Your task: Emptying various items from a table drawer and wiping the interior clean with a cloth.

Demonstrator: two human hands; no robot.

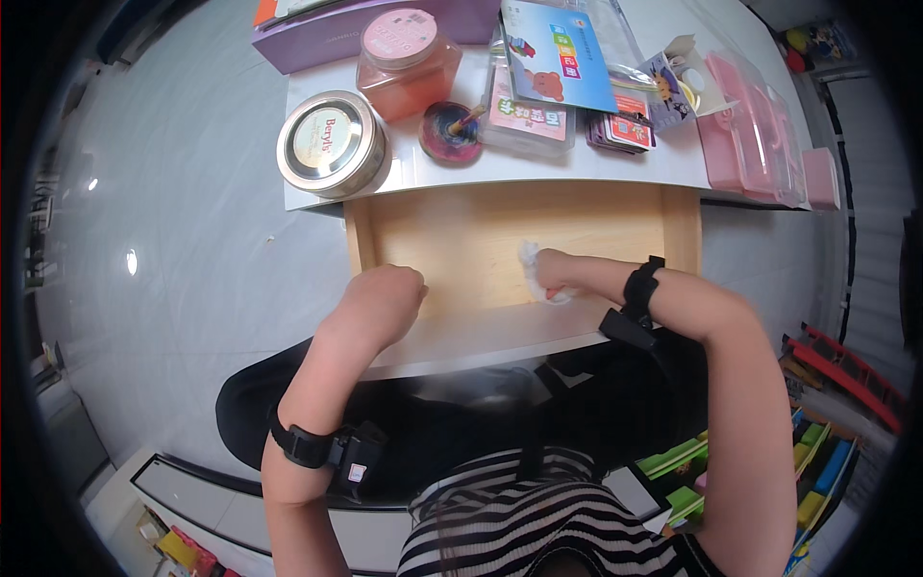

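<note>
A pale wooden drawer (461,238) is pulled out from a white cabinet in front of me. My right hand (559,272) is inside it, closed on a crumpled white tissue or wipe (530,257) pressed against the drawer's bottom. At the drawer's left front corner, my left hand (386,299) is curled over the side; its fingertips are hidden, so whether it grips the edge is unclear.
On the white cabinet top (447,177) stand a round tin (330,144), a jar with a pink lid (407,65), a swirl-coloured spinning top (451,135), a blue booklet (559,54), stacked cards (624,133) and a pink plastic case (753,137).
</note>
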